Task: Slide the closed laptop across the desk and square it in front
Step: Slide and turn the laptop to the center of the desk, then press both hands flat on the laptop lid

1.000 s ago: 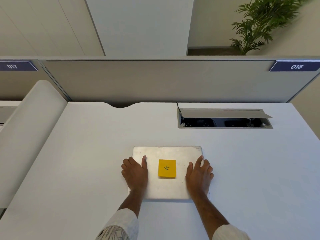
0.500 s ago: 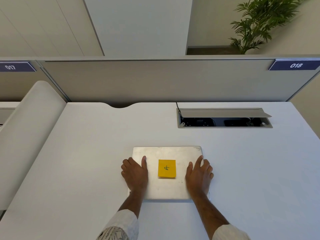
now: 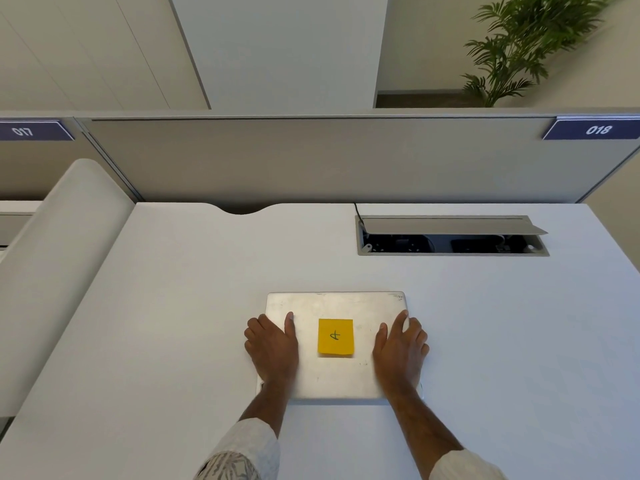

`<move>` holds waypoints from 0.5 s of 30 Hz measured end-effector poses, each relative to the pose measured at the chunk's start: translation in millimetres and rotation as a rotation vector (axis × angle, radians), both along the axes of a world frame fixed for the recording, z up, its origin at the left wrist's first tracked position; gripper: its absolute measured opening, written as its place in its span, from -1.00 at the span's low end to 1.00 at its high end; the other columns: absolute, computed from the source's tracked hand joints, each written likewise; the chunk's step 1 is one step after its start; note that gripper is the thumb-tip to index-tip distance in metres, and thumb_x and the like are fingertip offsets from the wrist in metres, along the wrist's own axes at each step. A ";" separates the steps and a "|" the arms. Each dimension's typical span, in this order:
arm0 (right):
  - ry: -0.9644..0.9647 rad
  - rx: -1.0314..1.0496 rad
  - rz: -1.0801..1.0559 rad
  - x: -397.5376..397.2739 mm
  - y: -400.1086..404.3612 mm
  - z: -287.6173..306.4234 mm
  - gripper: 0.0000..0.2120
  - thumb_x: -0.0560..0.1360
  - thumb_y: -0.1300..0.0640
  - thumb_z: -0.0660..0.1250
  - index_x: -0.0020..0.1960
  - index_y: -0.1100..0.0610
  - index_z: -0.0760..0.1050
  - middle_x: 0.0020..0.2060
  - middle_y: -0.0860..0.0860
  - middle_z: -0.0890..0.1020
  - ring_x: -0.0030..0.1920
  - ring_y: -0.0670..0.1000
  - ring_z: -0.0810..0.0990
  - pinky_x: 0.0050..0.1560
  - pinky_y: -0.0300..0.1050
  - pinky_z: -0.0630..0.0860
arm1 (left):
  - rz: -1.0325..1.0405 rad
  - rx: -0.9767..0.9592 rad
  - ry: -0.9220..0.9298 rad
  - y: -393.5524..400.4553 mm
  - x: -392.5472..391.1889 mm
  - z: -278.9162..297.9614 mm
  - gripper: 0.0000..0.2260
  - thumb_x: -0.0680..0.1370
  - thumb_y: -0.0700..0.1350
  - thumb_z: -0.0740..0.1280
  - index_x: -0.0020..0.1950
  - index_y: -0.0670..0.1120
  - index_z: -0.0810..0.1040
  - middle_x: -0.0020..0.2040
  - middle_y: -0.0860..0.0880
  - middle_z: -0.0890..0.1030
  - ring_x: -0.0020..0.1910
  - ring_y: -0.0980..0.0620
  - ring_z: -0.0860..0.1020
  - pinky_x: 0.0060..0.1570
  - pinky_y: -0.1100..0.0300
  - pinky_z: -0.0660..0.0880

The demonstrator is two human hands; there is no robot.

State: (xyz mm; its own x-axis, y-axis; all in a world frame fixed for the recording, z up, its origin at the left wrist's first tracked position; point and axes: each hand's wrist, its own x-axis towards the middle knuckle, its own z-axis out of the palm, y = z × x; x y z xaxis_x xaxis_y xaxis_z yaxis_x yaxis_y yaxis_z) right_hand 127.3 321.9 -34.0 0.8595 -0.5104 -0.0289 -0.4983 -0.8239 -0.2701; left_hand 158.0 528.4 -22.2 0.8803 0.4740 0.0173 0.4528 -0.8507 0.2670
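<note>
A closed silver laptop (image 3: 335,306) lies flat on the white desk (image 3: 173,306), centred in front of me with its edges parallel to the desk's back edge. A yellow sticky note (image 3: 335,337) with a handwritten mark sits on the middle of its lid. My left hand (image 3: 272,348) rests palm down on the lid's left side, fingers curling over the left edge. On the right side my right hand (image 3: 401,351) lies the same way, fingers over the right edge.
An open cable hatch (image 3: 450,235) with sockets is set into the desk at the back right. A grey partition (image 3: 311,157) closes the far side, labelled 017 and 018. A rounded white panel (image 3: 52,254) borders the left. A plant (image 3: 512,46) stands beyond.
</note>
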 end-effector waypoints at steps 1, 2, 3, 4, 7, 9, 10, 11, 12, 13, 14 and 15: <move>0.001 0.001 0.001 -0.2 0.1 -0.4 -0.47 0.62 -0.07 0.17 0.45 0.24 0.32 0.28 0.26 0.49 0.19 0.24 0.50 0.11 0.17 0.53 | 0.000 -0.004 0.000 0.2 -0.4 0.0 -0.56 0.60 0.20 0.24 -0.01 -0.22 0.47 -0.07 -0.19 0.50 -0.11 -0.18 0.49 -0.17 -0.05 0.47; 0.002 0.002 -0.001 -0.4 0.1 -0.8 -0.47 0.62 -0.07 0.17 0.46 0.24 0.32 0.28 0.26 0.49 0.19 0.23 0.50 0.11 0.17 0.53 | -0.001 -0.007 -0.002 0.3 -0.4 0.2 -0.56 0.60 0.20 0.24 -0.01 -0.22 0.47 -0.07 -0.19 0.50 -0.11 -0.18 0.49 -0.17 -0.05 0.47; 0.000 0.003 -0.002 -0.3 -0.2 -1.2 -0.47 0.62 -0.08 0.17 0.46 0.24 0.32 0.28 0.25 0.49 0.19 0.23 0.50 0.11 0.17 0.53 | -0.002 -0.011 -0.002 0.2 -0.3 0.5 -0.56 0.60 0.20 0.24 -0.01 -0.22 0.47 -0.07 -0.19 0.50 -0.11 -0.18 0.49 -0.17 -0.05 0.47; -0.001 0.005 -0.001 -0.3 -0.6 -1.8 -0.47 0.62 -0.08 0.17 0.45 0.24 0.33 0.28 0.25 0.49 0.19 0.23 0.50 0.11 0.17 0.53 | 0.000 -0.015 0.000 0.0 -0.4 0.6 -0.56 0.59 0.19 0.24 -0.01 -0.22 0.47 -0.07 -0.19 0.50 -0.11 -0.18 0.49 -0.17 -0.05 0.47; -0.001 0.008 0.001 -0.6 -0.4 -3.8 -0.47 0.61 -0.07 0.20 0.44 0.24 0.33 0.26 0.25 0.50 0.16 0.23 0.52 0.07 0.16 0.54 | 0.000 -0.022 0.015 0.4 -0.8 1.5 -0.56 0.59 0.19 0.26 -0.01 -0.22 0.48 -0.07 -0.19 0.50 -0.11 -0.19 0.50 -0.18 -0.06 0.47; -0.013 0.012 -0.003 -0.4 0.1 -4.3 -0.48 0.60 -0.06 0.21 0.43 0.25 0.34 0.26 0.25 0.50 0.15 0.23 0.52 0.07 0.16 0.54 | -0.003 -0.030 0.021 0.7 -1.0 1.5 -0.56 0.59 0.19 0.26 -0.01 -0.22 0.47 -0.08 -0.19 0.49 -0.12 -0.18 0.49 -0.19 -0.06 0.46; -0.022 0.013 0.001 -0.3 -0.2 -4.3 -0.48 0.60 -0.05 0.21 0.43 0.25 0.33 0.29 0.25 0.48 0.17 0.23 0.51 0.09 0.16 0.54 | -0.003 -0.032 0.023 1.2 -1.6 1.7 -0.56 0.59 0.19 0.26 -0.02 -0.22 0.47 -0.08 -0.18 0.49 -0.12 -0.18 0.49 -0.20 -0.05 0.46; -0.030 0.010 0.008 -0.2 -0.7 -3.9 -0.49 0.60 -0.04 0.21 0.44 0.25 0.33 0.32 0.24 0.46 0.20 0.23 0.50 0.11 0.17 0.53 | -0.007 -0.028 0.026 2.0 -2.0 2.3 -0.57 0.59 0.19 0.26 -0.02 -0.21 0.47 -0.08 -0.18 0.49 -0.12 -0.18 0.49 -0.20 -0.05 0.46; -0.036 0.004 0.019 0.1 -1.8 -3.3 -0.49 0.61 -0.03 0.21 0.44 0.25 0.32 0.36 0.24 0.43 0.24 0.23 0.49 0.15 0.17 0.52 | -0.014 -0.019 0.029 2.5 -2.4 2.9 -0.57 0.59 0.20 0.26 -0.02 -0.20 0.46 -0.08 -0.17 0.49 -0.12 -0.17 0.49 -0.20 -0.04 0.46; -0.040 -0.001 0.033 0.4 -3.0 -2.8 -0.50 0.61 -0.01 0.20 0.44 0.25 0.32 0.39 0.24 0.41 0.27 0.24 0.47 0.19 0.18 0.51 | -0.024 -0.012 0.034 2.7 -3.4 3.0 -0.57 0.59 0.20 0.25 0.00 -0.19 0.46 -0.07 -0.16 0.49 -0.11 -0.16 0.49 -0.20 -0.04 0.45; -0.043 -0.002 0.048 0.5 -3.6 -2.2 -0.50 0.61 0.00 0.20 0.45 0.25 0.31 0.42 0.25 0.39 0.31 0.25 0.46 0.22 0.20 0.50 | -0.034 -0.010 0.040 3.2 -5.0 3.3 -0.57 0.59 0.21 0.24 0.02 -0.18 0.46 -0.05 -0.15 0.49 -0.10 -0.16 0.49 -0.19 -0.03 0.45; -0.046 -0.001 0.066 0.4 -3.5 -1.3 -0.50 0.61 0.02 0.20 0.45 0.26 0.31 0.44 0.26 0.37 0.34 0.27 0.45 0.26 0.21 0.49 | -0.046 -0.011 0.043 3.9 -6.7 3.8 -0.57 0.59 0.21 0.22 0.05 -0.18 0.46 -0.04 -0.15 0.49 -0.09 -0.15 0.49 -0.18 -0.03 0.45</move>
